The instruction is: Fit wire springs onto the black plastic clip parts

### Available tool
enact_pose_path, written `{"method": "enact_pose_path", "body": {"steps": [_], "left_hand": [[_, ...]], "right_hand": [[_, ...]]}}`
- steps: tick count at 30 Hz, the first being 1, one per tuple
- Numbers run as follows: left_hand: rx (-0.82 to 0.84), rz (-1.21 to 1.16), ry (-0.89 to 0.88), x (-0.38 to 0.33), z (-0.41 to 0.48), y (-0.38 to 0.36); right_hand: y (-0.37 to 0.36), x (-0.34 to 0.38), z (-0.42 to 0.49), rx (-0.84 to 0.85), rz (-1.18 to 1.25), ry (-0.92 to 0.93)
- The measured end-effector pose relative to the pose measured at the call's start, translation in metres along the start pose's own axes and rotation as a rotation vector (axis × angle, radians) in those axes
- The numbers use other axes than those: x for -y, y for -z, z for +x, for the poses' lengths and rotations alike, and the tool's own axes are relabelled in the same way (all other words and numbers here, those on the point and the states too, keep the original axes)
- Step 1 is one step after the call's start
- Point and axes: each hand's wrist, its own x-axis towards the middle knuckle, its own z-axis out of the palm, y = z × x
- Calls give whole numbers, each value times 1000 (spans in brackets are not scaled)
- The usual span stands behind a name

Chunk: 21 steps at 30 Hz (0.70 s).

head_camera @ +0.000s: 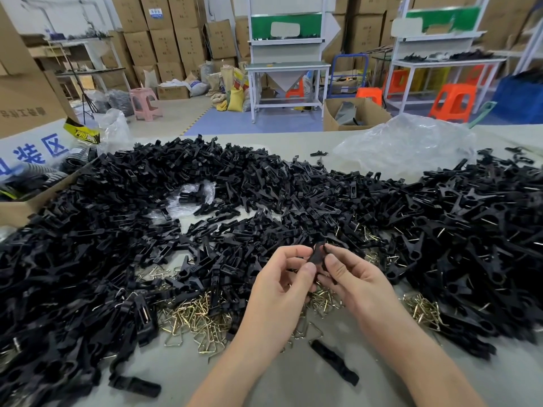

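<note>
1. Head view looks down at our two hands, held above a pale grey-beige table (264,389) that's buried in parts.
2. Our left hand (279,286) has its fingers curled in, with the thumb and fingertips pinching the lower end of a small black plastic clip part (316,255).
3. Our right hand (355,280) is curled too, pinching that same part from the other side, so it sits between both hands, lifted off the table.
4. We honestly can't tell whether a spring is on it; it's too small and dark.
5. Brass-coloured triangular wire springs (199,315) lie in a loose heap right under our hands and off to the left.
6. A huge pile of loose black plastic clip parts (117,230) wraps around the springs from the left, across the back, and over to the right.
7. One long flat black clip piece (335,362) lies alone on bare table between our forearms.
8. A crumpled clear plastic bag (405,145) sits at the far right of the table.
9. An open brown cardboard box (17,210) touches the pile at the left edge.
10. Orange plastic stools (454,101) stand on the floor beyond the table.
</note>
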Motion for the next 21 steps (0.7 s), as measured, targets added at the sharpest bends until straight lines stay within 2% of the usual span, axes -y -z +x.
{"method": "enact_pose_path", "body": {"steps": [12, 18, 21], "left_hand": [[17, 14, 38, -1, -1, -1], [49, 98, -14, 3, -3, 3], [54, 141, -40, 3, -3, 4]], "right_hand": [[-1, 1, -1, 19, 78, -21], [2, 4, -4, 112, 60, -11], [3, 5, -4, 105, 76, -1]]}}
